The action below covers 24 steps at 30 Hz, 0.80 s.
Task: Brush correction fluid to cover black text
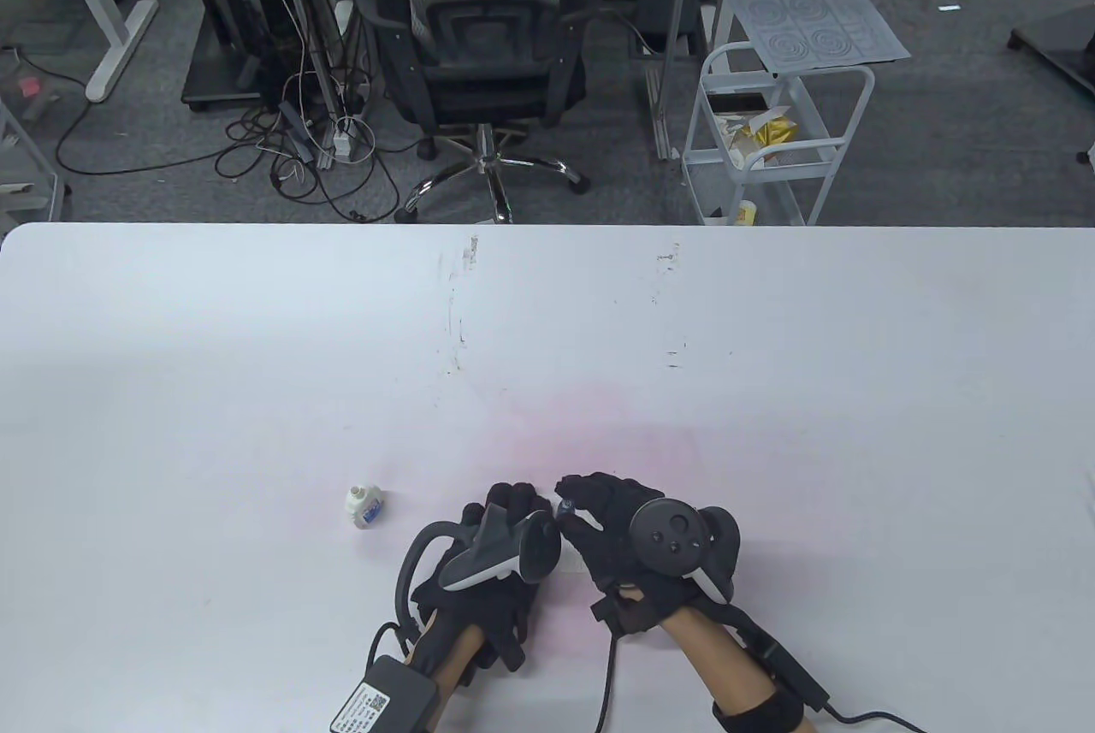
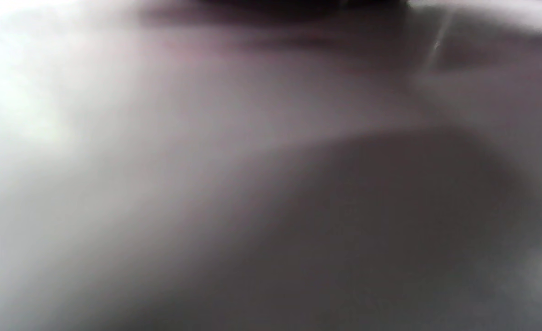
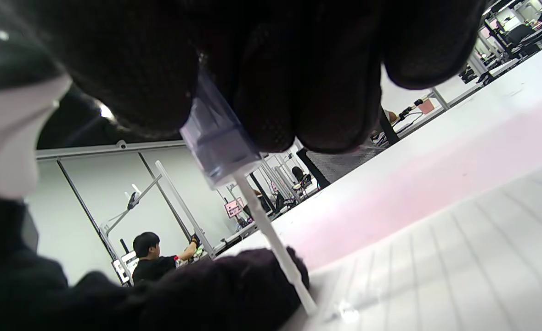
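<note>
White correction-fluid bottle [image 1: 364, 505] lies uncapped on table [image 1: 770, 357], left of both hands. Right hand [image 1: 618, 526] pinches translucent brush cap [image 3: 218, 140], stem down on lined paper [image 3: 459, 257]. Left hand [image 1: 500, 549] presses flat alongside.

White table [image 1: 770, 391], small correction-fluid bottle [image 1: 364, 505] and lined paper [image 3: 459, 257] on it.

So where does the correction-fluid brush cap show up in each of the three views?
Table view: brush cap is only a bluish speck between the hands' fingertips, bottom centre.
Left wrist view: not visible; all blur.
Right wrist view: upper centre, pinched by the right hand, stem slanting down.
Shared landmark: pink-tinted patch on the white table.
</note>
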Each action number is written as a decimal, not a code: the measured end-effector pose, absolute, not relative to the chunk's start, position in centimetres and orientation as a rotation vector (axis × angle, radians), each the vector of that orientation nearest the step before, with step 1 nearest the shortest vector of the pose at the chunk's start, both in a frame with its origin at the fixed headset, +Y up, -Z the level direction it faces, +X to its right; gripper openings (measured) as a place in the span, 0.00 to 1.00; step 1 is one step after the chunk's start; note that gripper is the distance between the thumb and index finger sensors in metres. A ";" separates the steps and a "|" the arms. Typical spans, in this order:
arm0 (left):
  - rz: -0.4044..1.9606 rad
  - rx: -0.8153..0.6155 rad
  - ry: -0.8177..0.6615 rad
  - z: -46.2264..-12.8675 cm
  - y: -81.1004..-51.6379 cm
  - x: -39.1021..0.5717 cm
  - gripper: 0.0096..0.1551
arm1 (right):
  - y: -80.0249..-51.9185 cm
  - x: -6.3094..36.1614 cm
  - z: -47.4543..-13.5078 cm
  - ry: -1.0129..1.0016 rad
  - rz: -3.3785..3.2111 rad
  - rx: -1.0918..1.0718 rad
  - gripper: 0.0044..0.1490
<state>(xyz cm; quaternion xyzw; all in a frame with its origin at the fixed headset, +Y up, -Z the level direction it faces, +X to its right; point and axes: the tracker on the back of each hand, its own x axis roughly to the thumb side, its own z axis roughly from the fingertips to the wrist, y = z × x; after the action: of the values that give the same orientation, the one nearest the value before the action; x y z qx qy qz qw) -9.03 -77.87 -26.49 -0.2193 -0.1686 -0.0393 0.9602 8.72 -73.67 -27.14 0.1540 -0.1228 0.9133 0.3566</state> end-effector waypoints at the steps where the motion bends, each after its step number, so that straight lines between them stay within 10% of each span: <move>1: -0.080 -0.445 -0.342 -26.5 -77.9 -9.0 0.38 | -73.6 8.8 -27.1 -0.327 2.357 0.393 0.30; 24: -0.079 -0.447 -0.340 -26.5 -77.9 -9.0 0.38 | -74.2 8.7 -27.0 -0.311 2.416 0.430 0.29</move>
<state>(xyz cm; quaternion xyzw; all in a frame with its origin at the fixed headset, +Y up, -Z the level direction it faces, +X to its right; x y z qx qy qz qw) -9.04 -77.90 -26.45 -0.2203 -0.1678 -0.0392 0.9601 8.67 -74.21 -27.00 0.1640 -0.1189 0.9228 0.3277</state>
